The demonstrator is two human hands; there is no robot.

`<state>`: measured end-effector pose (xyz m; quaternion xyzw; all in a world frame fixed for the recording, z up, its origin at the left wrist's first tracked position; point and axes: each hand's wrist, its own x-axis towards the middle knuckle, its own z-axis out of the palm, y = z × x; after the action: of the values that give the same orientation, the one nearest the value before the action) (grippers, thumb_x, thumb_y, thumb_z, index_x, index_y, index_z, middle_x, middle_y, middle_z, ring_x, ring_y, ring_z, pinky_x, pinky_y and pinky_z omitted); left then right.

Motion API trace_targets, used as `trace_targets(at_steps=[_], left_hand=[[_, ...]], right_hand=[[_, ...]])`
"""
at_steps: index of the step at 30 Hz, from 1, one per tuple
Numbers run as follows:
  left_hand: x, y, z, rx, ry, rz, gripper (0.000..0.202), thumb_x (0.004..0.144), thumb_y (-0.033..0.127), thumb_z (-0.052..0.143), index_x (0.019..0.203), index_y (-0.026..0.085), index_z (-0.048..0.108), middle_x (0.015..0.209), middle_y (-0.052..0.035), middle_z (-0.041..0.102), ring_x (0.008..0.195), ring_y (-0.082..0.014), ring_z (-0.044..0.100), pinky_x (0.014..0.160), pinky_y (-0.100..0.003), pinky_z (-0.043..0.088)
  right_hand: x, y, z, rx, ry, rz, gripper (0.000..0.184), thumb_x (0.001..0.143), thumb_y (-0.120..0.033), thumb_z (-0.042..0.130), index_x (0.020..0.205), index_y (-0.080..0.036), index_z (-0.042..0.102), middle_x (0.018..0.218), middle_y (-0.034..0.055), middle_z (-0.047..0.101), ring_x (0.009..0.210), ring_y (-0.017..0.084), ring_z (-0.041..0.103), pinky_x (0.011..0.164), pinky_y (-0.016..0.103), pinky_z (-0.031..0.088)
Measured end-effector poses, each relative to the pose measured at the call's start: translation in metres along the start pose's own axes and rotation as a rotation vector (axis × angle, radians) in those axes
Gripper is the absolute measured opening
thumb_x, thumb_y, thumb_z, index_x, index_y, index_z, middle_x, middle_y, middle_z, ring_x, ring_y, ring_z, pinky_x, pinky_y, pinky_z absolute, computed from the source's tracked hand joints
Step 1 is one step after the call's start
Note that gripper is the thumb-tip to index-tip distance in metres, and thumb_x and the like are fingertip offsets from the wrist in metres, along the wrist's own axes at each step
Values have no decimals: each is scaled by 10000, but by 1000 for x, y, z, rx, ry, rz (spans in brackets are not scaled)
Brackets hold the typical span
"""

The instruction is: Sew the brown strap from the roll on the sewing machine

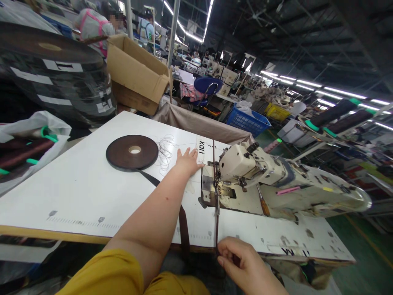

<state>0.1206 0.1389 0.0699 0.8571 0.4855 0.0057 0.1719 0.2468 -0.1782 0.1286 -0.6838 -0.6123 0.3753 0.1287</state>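
My left hand (186,162) lies on the white table by the "kali" lettering, its fingers spread and nothing visibly held. To its right stands a sewing machine (238,164). A narrow dark brown strip (217,229) runs through the machine toward the table's front edge. There my right hand (242,260) has its thumb and fingers closed around that strip. Left of my left hand, a flat roll of brown tape (119,151) lies on the table. Its tape passes under my left forearm and hangs over the front edge. Loose thread (166,151) is tangled beside the roll.
A screwdriver (264,205) with a wooden handle lies by the machine. Thread cones (325,116) stand behind it. At the left are a big wrapped roll (61,82), an open cardboard box (135,78) and a bag of spools (30,143). People work in the background.
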Motion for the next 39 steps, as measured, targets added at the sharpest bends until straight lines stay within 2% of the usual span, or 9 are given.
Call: trace_targets(at_steps=[7, 11, 15, 20, 24, 28, 31, 34, 39], left_hand=[[2, -16, -5, 56, 82, -383, 947, 966, 689, 313, 1651, 44, 210, 1735, -206, 136, 1624, -370, 56, 1279, -631, 10], [4, -18, -5, 63, 128, -477, 1008, 926, 699, 392, 1633, -3, 239, 1713, -251, 199, 1615, -402, 89, 1293, -572, 0], [-1, -21, -13, 48, 190, -546, 825, 990, 463, 340, 1592, -95, 261, 1684, -313, 238, 1598, -438, 138, 1291, -568, 18], [-10, -6, -19, 42, 285, -360, 682, 1003, 236, 226, 1639, -10, 197, 1756, -198, 76, 1624, -360, -32, 1294, -537, -40], [-7, 8, -6, 9, 158, -114, 802, 964, 558, 443, 1655, 183, 286, 1758, -53, 183, 1631, -298, 65, 1311, -485, 89], [-1, -7, -4, -14, 113, -217, 985, 855, 706, 566, 1647, 179, 310, 1738, -136, 218, 1617, -382, 112, 1284, -607, 121], [-3, -27, -16, -15, 199, -408, 897, 933, 558, 520, 1636, 54, 278, 1716, -261, 202, 1606, -440, 97, 1270, -641, 97], [-6, -34, -26, -2, 316, -472, 753, 986, 333, 390, 1630, -14, 211, 1723, -292, 126, 1610, -440, 17, 1268, -645, 14], [-3, -12, -15, -13, 269, -220, 786, 982, 410, 407, 1660, 76, 191, 1765, -150, 85, 1629, -343, 16, 1307, -520, 71]], right_hand=[[-1, 0, 1, -68, -24, 5, 107, 832, -105, 578, 818, -211, 587, 825, -15, 625, 775, 174, 572, 698, 273, 392], [-22, 5, -6, -33, -193, 50, 139, 778, -91, 663, 800, -227, 650, 835, -34, 651, 797, 168, 600, 699, 253, 403], [-31, 7, -9, 25, -298, 105, 94, 815, -192, 726, 859, -274, 739, 978, -34, 717, 920, 190, 646, 768, 256, 429], [5, 2, -3, 70, 3, 97, 168, 908, -377, 627, 854, -218, 629, 785, -2, 631, 781, 209, 597, 700, 297, 411], [36, 2, 5, -124, 263, 116, 274, 957, -497, 553, 909, -228, 539, 795, 20, 606, 782, 244, 579, 725, 337, 387], [48, 1, 11, -302, 313, 141, 255, 977, -366, 493, 764, -240, 431, 754, 20, 560, 729, 233, 527, 673, 335, 313], [39, 0, 8, -250, 248, 94, 275, 948, -308, 493, 702, -231, 397, 712, 2, 514, 709, 210, 508, 661, 319, 298], [21, 2, 1, -105, 65, 52, 300, 899, -316, 541, 655, -217, 398, 663, -24, 460, 683, 180, 482, 637, 294, 298], [2, 7, -8, 78, -278, 70, 226, 842, -347, 626, 685, -201, 555, 678, -32, 505, 676, 164, 489, 605, 273, 309]])
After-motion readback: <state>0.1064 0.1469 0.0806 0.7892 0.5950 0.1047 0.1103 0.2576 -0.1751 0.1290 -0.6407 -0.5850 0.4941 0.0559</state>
